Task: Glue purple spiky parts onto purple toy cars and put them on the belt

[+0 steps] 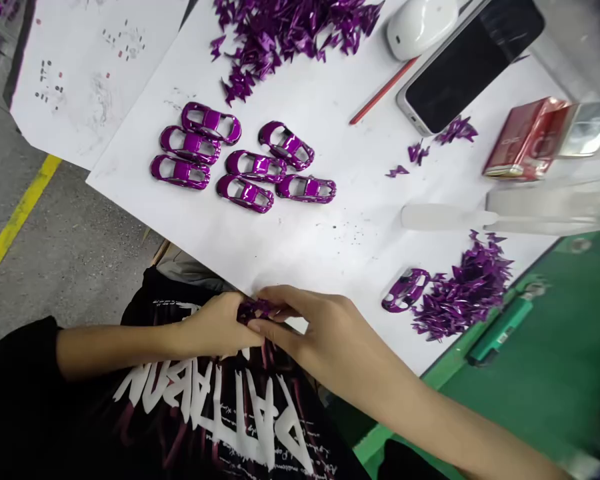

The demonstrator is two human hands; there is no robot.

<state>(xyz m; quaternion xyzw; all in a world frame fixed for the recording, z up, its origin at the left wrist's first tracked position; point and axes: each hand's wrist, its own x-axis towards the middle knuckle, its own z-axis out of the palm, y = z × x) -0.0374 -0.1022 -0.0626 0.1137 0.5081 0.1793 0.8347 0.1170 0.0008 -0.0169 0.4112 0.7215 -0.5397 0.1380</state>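
Note:
My left hand and my right hand meet at the near edge of a white paper sheet, both pinching a small glossy purple piece. Its shape is mostly hidden by my fingers. Beyond them, several purple car body shells lie in loose rows on the paper. Another shell rests to the right, beside a heap of purple shards. A larger heap of shards sits at the far end of the sheet.
A phone, white computer mouse, red pencil and red packet lie at the far right. A white plastic stick and green lighter lie nearby. A second marked paper sheet overlaps at left, above a concrete floor.

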